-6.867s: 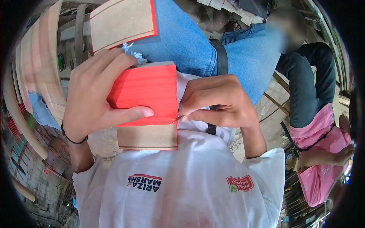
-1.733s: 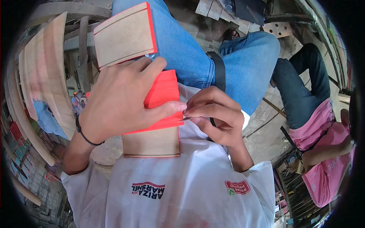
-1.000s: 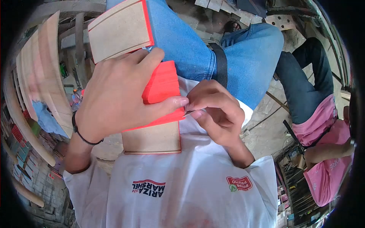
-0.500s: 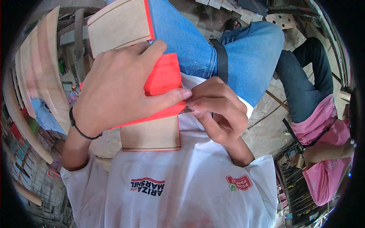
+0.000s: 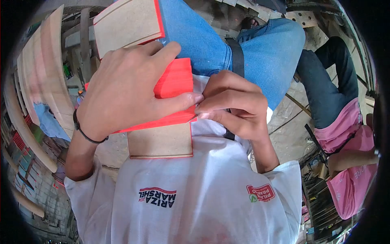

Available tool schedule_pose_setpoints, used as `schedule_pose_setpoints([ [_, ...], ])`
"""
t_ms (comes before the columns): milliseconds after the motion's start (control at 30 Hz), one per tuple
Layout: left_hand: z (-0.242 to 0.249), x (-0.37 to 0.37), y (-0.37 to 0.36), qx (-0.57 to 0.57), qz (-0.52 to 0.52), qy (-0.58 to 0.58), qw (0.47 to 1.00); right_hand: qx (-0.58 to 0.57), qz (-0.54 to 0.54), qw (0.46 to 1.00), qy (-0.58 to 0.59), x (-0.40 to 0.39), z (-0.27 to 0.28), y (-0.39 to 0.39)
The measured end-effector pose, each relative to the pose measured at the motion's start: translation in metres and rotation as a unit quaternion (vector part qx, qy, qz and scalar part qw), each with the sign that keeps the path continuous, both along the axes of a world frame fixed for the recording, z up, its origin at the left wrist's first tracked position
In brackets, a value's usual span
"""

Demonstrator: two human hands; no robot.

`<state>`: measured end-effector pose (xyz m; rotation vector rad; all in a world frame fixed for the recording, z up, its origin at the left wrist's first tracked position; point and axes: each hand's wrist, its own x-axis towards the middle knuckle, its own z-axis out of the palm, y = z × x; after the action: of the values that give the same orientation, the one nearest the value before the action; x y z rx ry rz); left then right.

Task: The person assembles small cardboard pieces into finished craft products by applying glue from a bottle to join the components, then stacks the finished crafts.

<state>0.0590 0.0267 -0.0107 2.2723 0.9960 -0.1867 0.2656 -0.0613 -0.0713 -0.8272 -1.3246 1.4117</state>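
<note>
While the left hand (image 5: 130, 87) clasps the red block (image 5: 175, 81) at the near edge of the lap (image 5: 203, 40), the right hand (image 5: 235, 103) pinches a thin item (image 5: 192, 119), indistinct, by the block's near-right corner; a brown board (image 5: 160, 141) juts nearer; rightward, a person (image 5: 340, 126) in pink.

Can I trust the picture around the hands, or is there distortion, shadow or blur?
Head view, centre: left hand and right hand look fairly sharp, with shade on the red page block; what the right one pinches is too small to name. Head view, edges: black corners, and the wooden panel seems bowed.
</note>
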Motion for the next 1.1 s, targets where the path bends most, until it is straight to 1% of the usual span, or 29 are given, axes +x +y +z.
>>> schedule_pose_setpoints([
  [100, 0.000, -0.002, -0.001, 0.003, -0.002, -0.004, 1.000, 0.007, 0.015, 1.000, -0.008, 0.000, 0.000, 0.002],
  [300, 0.000, 0.001, 0.000, 0.003, -0.008, 0.000, 1.000, -0.017, 0.046, 0.999, 0.012, 0.005, 0.001, 0.007],
  [433, 0.001, 0.001, 0.002, -0.012, -0.008, 0.012, 1.000, -0.007, 0.055, 0.998, -0.005, 0.005, 0.002, 0.009],
  [500, -0.001, -0.001, 0.002, 0.008, -0.020, -0.004, 1.000, -0.005, 0.054, 0.998, -0.008, 0.004, 0.003, 0.009],
  [600, 0.000, -0.001, 0.004, 0.002, -0.017, 0.001, 1.000, 0.019, 0.037, 0.999, -0.032, 0.003, 0.005, 0.006],
  [667, 0.001, 0.001, 0.006, -0.011, -0.010, 0.007, 1.000, 0.073, -0.041, 0.994, -0.073, -0.001, 0.003, -0.004],
  [700, 0.001, 0.003, 0.008, -0.024, -0.003, 0.013, 1.000, 0.098, -0.053, 0.992, -0.066, -0.001, 0.002, -0.007],
  [733, 0.001, 0.004, 0.009, -0.023, -0.003, 0.013, 1.000, 0.098, -0.053, 0.992, -0.066, -0.002, 0.002, -0.009],
  [800, 0.001, 0.004, 0.009, -0.032, -0.002, 0.016, 0.999, 0.127, -0.085, 0.983, -0.098, -0.005, 0.002, -0.012],
  [867, -0.001, 0.003, 0.009, -0.032, -0.013, 0.017, 0.999, 0.108, -0.078, 0.987, -0.088, -0.006, 0.005, -0.013],
  [933, 0.000, 0.004, 0.010, -0.026, -0.021, 0.017, 0.999, 0.098, -0.097, 0.988, -0.070, -0.010, 0.004, -0.014],
  [1033, 0.001, 0.005, 0.006, -0.009, -0.030, 0.035, 0.999, 0.089, -0.086, 0.989, -0.086, -0.008, 0.008, -0.015],
  [1100, 0.002, 0.006, 0.004, 0.025, -0.029, 0.032, 0.999, 0.093, -0.088, 0.988, -0.086, -0.008, 0.006, -0.017],
])
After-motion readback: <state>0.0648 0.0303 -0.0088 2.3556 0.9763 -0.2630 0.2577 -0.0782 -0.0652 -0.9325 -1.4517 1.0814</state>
